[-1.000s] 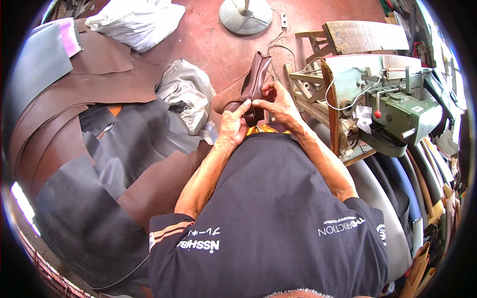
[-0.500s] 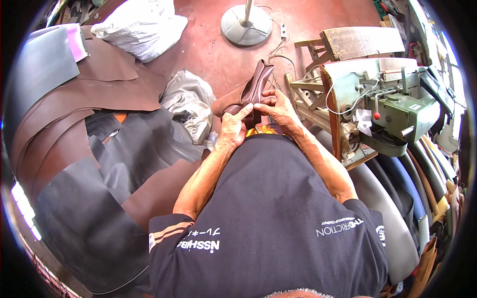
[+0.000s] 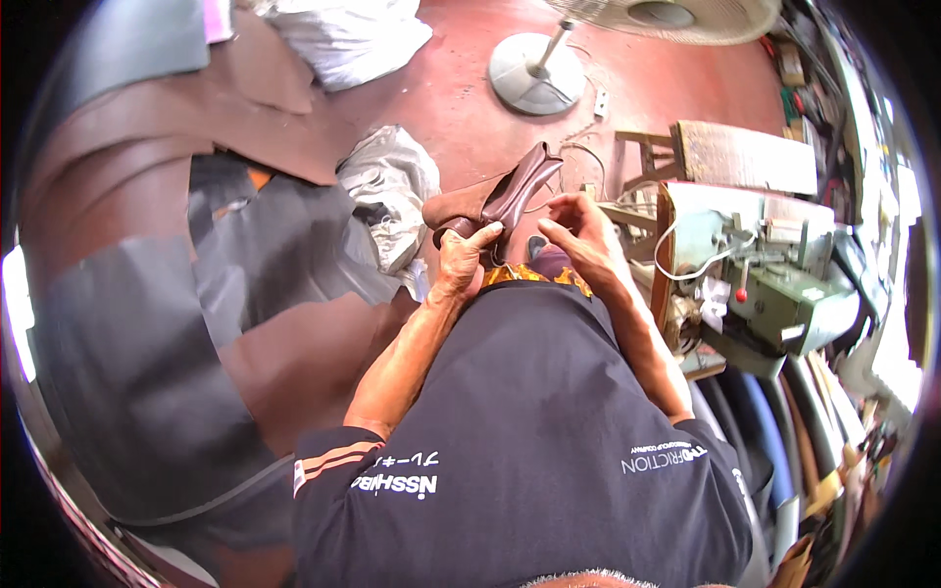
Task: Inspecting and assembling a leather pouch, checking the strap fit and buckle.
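A dark brown leather piece [image 3: 524, 188], folded and partly stitched-looking along its edge, is held out in front of my body. Its lighter suede-like side [image 3: 461, 204] shows at the left. My left hand [image 3: 463, 257] grips its lower end, with the thumb pressed on the near edge. To the right, my right hand [image 3: 580, 235] is off the leather, its fingers loosely bent and the thumb a little apart from the forefinger. I see nothing between them, though anything as thin as a thread would be too small to make out.
Large brown [image 3: 127, 137] and black leather sheets [image 3: 127, 392] are heaped at the left. Crumpled pale sacking [image 3: 387, 186] lies beside them. A standing fan's base [image 3: 537, 73] is ahead. At the right are a green machine [image 3: 794, 304], a wooden stool [image 3: 745, 157] and several material rolls [image 3: 765, 421].
My right hand has come off the leather and moved right. My left hand still holds the piece. The whole view has shifted, bringing the fan's head into sight.
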Demonstrator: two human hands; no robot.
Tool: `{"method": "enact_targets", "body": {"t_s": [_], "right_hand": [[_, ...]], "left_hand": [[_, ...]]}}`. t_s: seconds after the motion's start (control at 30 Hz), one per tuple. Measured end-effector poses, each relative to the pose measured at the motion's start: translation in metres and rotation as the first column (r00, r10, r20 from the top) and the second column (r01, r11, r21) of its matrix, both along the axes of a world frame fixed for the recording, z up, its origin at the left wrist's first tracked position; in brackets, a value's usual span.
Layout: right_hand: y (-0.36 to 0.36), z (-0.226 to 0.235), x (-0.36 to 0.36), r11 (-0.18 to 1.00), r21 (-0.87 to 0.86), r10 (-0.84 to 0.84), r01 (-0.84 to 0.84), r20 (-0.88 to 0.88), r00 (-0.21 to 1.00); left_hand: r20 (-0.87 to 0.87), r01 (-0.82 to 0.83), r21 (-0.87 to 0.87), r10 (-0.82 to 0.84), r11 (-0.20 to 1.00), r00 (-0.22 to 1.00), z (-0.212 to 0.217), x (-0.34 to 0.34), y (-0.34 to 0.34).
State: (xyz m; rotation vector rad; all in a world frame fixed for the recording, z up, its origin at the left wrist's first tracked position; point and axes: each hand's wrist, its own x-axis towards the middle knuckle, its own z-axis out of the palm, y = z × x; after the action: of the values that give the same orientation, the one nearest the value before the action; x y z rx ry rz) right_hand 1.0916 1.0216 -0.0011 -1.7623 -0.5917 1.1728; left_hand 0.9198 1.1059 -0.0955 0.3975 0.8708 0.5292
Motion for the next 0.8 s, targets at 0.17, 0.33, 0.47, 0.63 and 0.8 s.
{"method": "enact_targets", "body": {"t_s": [0.17, 0.33, 0.47, 0.63, 0.8], "right_hand": [[-0.006, 0.143, 0.002, 0.639, 0.724, 0.454, -0.26, -0.082, 0.887], [0.005, 0.211, -0.002, 0.12, 0.987, 0.943, -0.109, -0.08, 0.323], [-0.003, 0.227, -0.025, 0.195, 0.971, 0.979, -0.137, -0.183, 0.093], [-0.026, 0.233, -0.084, 0.149, 0.978, 0.968, -0.146, -0.174, -0.181], [-0.072, 0.24, -0.164, 0.093, 0.961, 0.866, -0.262, -0.207, -0.455]], "left_hand": [[0.086, -0.033, -0.014, 0.034, 0.999, 0.996, 0.011, -0.031, -0.024], [0.008, -0.373, 0.015, 0.373, 0.928, 0.928, 0.018, -0.058, -0.086], [-0.084, -0.553, 0.049, 0.555, 0.832, 0.827, 0.044, -0.085, -0.124], [-0.147, -0.629, 0.233, 0.666, 0.742, 0.731, 0.057, -0.129, -0.189], [-0.357, -0.719, 0.228, 0.744, 0.656, 0.565, 0.031, -0.172, -0.28]]}}
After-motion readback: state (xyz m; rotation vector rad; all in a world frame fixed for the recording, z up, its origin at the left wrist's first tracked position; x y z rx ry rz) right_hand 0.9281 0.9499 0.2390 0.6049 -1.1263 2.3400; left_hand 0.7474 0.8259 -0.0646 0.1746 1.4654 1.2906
